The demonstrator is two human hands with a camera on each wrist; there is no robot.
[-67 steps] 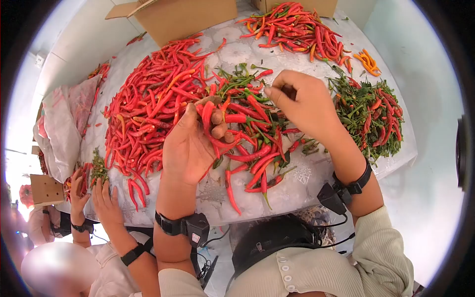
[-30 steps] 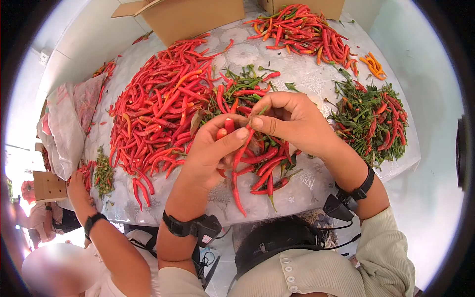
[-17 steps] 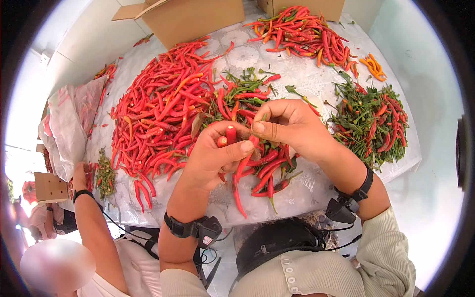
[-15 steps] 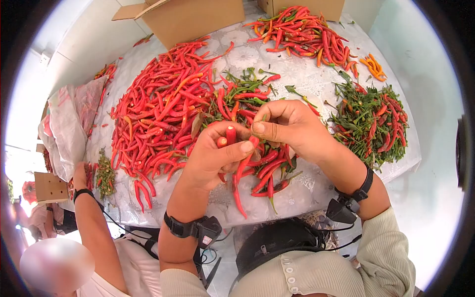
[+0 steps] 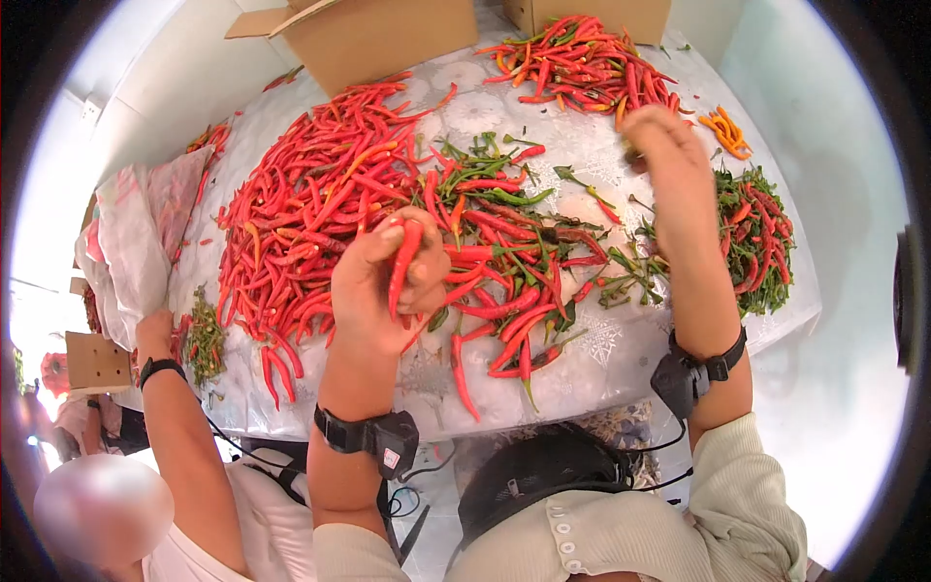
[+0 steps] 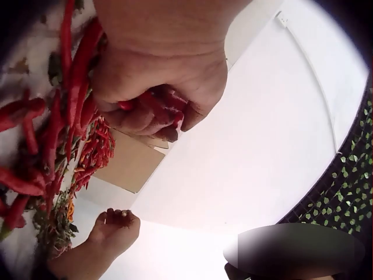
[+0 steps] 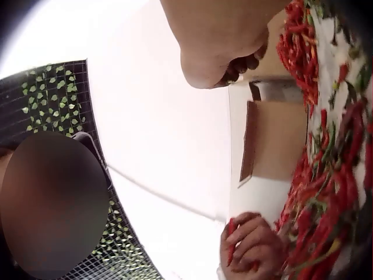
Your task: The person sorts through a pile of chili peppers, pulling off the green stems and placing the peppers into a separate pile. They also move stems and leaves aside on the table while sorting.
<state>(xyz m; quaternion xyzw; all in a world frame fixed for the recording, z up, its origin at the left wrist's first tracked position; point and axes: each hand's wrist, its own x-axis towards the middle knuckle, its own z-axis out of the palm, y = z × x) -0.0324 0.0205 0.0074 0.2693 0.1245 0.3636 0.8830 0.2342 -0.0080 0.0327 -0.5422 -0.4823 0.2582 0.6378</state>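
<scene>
My left hand [image 5: 364, 291] is raised over the table between two heaps of chili peppers, gripping several red chili peppers [image 5: 405, 267]. One lies across its fingers, pointing down. The left wrist view shows more red chilies [image 6: 152, 108] inside the curled fingers. My right hand [image 5: 682, 184] is up at the back right, blurred, by the far chili pile [image 5: 592, 68]. Its fingers look curled in the right wrist view; I cannot tell whether something small is between them. Between and below the hands lie red chilies with green stems [image 5: 504, 301].
A large red chili heap [image 5: 301, 213] covers the table's left. Green stems and leaves with chilies [image 5: 756, 242] are piled at right, orange chilies [image 5: 725, 131] behind. Cardboard boxes [image 5: 383, 44] stand at the back. At left, another person's arm [image 5: 194, 446] reaches toward a plastic bag [image 5: 131, 252].
My hands came together over the chilies, the right pinching at a chili's stem end, then parted. The right hand has swung up and back; the left turned, still gripping chilies.
</scene>
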